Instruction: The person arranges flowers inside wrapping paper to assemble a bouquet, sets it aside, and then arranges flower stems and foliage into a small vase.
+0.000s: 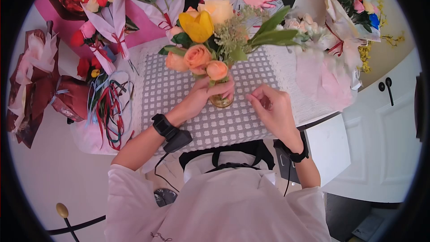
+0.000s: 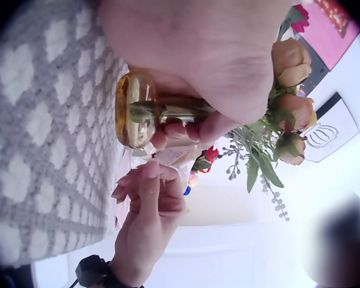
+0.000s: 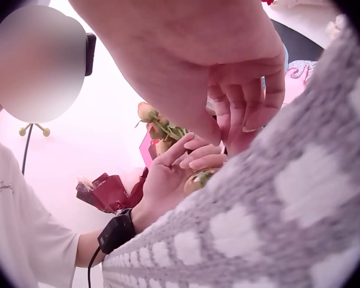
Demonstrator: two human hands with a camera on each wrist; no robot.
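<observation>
In the head view my left hand (image 1: 204,96) grips a small amber glass vase (image 1: 221,101) that stands on the checked grey-and-white cloth (image 1: 197,127). Peach roses (image 1: 197,57), a yellow tulip (image 1: 196,26) and green leaves rise out of it. Stems show through the glass vase (image 2: 135,111) in the left wrist view, with fingers wrapped round its neck. My right hand (image 1: 277,113) is held to the right of the vase, apart from it, its fingers loosely bent and holding nothing that shows.
Wrapped bouquets (image 1: 105,27) lie at the back left, and dark red wrapping (image 1: 69,96) at the far left. A heap of ribbons (image 1: 109,112) is left of the cloth. Pink wrapping (image 1: 327,80) lies at the right, below another bouquet (image 1: 354,6).
</observation>
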